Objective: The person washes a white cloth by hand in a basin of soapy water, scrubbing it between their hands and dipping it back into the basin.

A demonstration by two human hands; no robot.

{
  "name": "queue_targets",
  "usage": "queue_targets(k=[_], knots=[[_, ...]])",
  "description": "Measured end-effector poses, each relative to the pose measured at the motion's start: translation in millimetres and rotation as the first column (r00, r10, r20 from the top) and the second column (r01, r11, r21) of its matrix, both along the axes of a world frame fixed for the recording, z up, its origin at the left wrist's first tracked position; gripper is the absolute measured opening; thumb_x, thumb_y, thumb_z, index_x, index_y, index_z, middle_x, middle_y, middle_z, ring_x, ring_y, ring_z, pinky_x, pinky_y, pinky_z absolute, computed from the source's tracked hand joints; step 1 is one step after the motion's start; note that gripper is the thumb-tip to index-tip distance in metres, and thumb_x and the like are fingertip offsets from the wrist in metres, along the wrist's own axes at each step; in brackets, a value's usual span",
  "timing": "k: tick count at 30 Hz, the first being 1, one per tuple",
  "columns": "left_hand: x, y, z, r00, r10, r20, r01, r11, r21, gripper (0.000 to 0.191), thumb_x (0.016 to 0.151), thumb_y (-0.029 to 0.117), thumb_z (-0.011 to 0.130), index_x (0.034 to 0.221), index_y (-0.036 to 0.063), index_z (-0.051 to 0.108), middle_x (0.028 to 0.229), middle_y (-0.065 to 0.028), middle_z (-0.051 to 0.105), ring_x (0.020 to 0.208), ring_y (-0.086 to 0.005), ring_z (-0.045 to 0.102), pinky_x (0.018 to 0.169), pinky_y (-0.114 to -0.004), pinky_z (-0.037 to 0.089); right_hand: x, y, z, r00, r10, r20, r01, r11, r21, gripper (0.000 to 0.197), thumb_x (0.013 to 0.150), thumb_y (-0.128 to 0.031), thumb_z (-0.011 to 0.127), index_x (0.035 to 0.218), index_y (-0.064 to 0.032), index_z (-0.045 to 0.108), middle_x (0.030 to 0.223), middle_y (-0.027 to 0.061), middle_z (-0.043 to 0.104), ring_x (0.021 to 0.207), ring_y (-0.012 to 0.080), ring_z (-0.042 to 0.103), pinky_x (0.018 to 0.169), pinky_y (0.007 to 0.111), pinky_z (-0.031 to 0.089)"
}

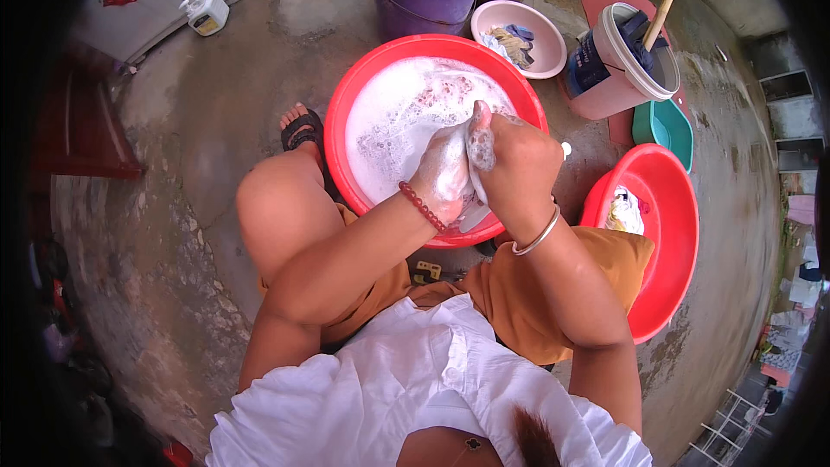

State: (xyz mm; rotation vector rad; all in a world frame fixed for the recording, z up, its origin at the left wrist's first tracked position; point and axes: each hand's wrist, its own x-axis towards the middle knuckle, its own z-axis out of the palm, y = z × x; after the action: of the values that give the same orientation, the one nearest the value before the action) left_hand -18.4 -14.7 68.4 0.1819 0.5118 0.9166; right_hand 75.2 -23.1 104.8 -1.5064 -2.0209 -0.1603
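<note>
Both my hands are together over a red plastic basin (335,136) set between my knees. White suds (389,100) and cloudy water fill it, with a reddish patch under the foam toward the far side. My left hand (443,165), with a red beaded bracelet at the wrist, is foamy and closed on a wet white cloth (477,183). Pressed against it, my right hand (524,159) is fisted around the same cloth, thumb up, a silver bangle on its wrist. Part of the cloth hangs below the hands near the basin's close rim; the fingers hide the rest.
Beyond the basin stand a purple bucket (418,10) of water and a pale pink basin (553,58) holding cloths. A tilted paint bucket (600,81) with a stick, a teal tub (674,136) and another red basin (674,259) with laundry are rightward. A white jug (209,13) lies far left.
</note>
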Motion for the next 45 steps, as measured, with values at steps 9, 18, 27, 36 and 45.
queue_targets(k=[9,18,27,36,45], knots=[[-9,0,-14,0.998,0.049,0.037,-0.047,0.998,-0.053,0.027,0.086,0.030,0.056,0.096,0.0054,0.056,0.089,-0.0025,0.059,0.079,-0.0122,0.056,0.072,-0.026,0.047,-7,-9,-7,0.997,0.073,0.025,-0.073,0.997,0.004,0.022,0.075,-0.019,0.060,0.059,-0.0070,0.051,0.051,0.0128,0.048,0.048,0.0296,0.052,0.044,0.040,0.038],[-14,8,-10,0.985,-0.059,0.159,0.072,0.994,-0.078,0.019,0.089,0.024,0.053,0.093,0.0067,0.056,0.087,-0.0002,0.058,0.079,-0.0101,0.054,0.072,-0.027,0.046,-10,-12,-4,0.993,0.117,-0.003,-0.116,0.990,0.077,0.026,0.077,-0.019,0.059,0.056,-0.0076,0.048,0.051,0.0103,0.049,0.043,0.0282,0.051,0.041,0.037,0.039],[-20,13,-17,0.990,-0.074,0.118,0.081,0.995,-0.064,0.020,0.087,0.027,0.055,0.088,0.0071,0.055,0.076,-0.0013,0.057,0.069,-0.0109,0.055,0.065,-0.027,0.047,-19,-21,-1,0.992,0.129,0.005,-0.129,0.992,0.015,0.027,0.078,-0.022,0.059,0.057,-0.0076,0.050,0.048,0.0106,0.048,0.043,0.0282,0.051,0.040,0.037,0.038],[-20,15,-3,0.985,-0.094,0.142,0.118,0.978,-0.170,0.015,0.086,0.022,0.055,0.085,0.0067,0.056,0.081,-0.0021,0.058,0.075,-0.0124,0.056,0.067,-0.028,0.047,-16,-10,-6,0.993,0.119,0.000,-0.119,0.992,0.042,0.029,0.078,-0.021,0.058,0.054,-0.0072,0.049,0.048,0.0111,0.047,0.041,0.0287,0.049,0.040,0.038,0.038],[-6,6,1,0.989,0.146,0.010,-0.145,0.988,-0.049,0.027,0.087,0.037,0.055,0.088,0.0096,0.056,0.070,0.0008,0.054,0.059,-0.0141,0.054,0.053,-0.028,0.045,-13,-9,-2,0.997,0.067,-0.042,-0.068,0.997,-0.042,0.029,0.079,-0.023,0.057,0.056,-0.0065,0.052,0.049,0.0123,0.048,0.047,0.0296,0.052,0.043,0.039,0.039]])
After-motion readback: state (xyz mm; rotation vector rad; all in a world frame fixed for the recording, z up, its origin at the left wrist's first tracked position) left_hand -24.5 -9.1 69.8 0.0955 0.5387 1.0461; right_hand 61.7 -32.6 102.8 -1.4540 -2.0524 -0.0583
